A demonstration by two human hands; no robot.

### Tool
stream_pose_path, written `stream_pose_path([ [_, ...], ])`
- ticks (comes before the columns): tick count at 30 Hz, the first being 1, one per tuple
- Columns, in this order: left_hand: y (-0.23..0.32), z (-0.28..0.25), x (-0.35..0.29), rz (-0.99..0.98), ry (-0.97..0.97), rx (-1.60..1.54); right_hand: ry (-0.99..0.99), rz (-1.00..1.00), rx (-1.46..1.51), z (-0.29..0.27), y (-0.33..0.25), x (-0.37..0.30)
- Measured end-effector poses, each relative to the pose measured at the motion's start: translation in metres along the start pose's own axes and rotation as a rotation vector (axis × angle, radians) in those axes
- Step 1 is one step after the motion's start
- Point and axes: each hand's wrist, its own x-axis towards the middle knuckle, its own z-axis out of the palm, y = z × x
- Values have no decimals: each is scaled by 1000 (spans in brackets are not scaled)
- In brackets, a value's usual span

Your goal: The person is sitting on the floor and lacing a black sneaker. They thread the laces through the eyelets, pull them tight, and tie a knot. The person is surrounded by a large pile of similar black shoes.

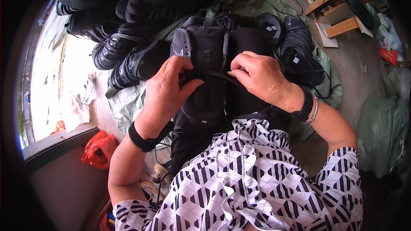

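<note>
Shirt (239, 167), dark shoe (205, 60) lengthwise, tongue end (206, 33) facing away, right fingers (241, 76) pinching strip (217, 74), left fingers (177, 63), grip unclear

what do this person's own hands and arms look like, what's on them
The left hand and right hand wear no gloves. A wide black band circles the left wrist; another black band sits on the right, with a thin silver-coloured bangle just above it. The white sleeves, printed with dark geometric shapes, end around the elbows.
</note>
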Motion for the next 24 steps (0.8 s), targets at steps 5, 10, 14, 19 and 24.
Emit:
stream_pose_path([
  [5, 0, 3, -1, 46, 0, 164, 39, -13, 38, 1, 3, 2],
  [10, 7, 0, -1, -128, 8, -164, 36, -45, -4, 2, 6, 5],
  [14, 3, -21, 2, -682, -73, -961, 52, -73, -46, 4, 7, 4],
  [19, 2, -5, -5, -139, 58, -300, 70, -168, -154, 7, 6, 3],
  [24, 3, 10, -1, 142, 77, 160, 23, -340, -248, 8, 5, 6],
])
